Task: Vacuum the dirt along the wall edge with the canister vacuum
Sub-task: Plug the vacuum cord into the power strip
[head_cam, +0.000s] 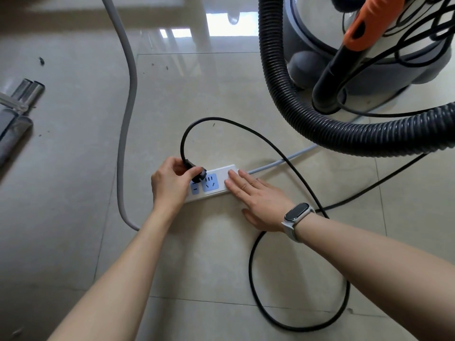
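A white power strip (216, 177) with blue sockets lies on the tiled floor. My left hand (170, 183) grips a black plug (198, 174) held at the strip's left socket. From the plug a black cord (248, 130) loops across the floor. My right hand (258, 200) lies flat with straight fingers pressing the strip's right end; a smartwatch sits on its wrist. The grey canister vacuum (369, 45) stands at the top right with its ribbed black hose (332, 129) curving in front and an orange-and-black handle tube (349, 52) leaning on it.
A grey cable (125, 119) from the power strip runs up the floor on the left. Metal vacuum tubes (22, 104) lie at the left edge. Dark specks of dirt (41, 60) dot the tiles near them. Slack black cord coils behind my right arm.
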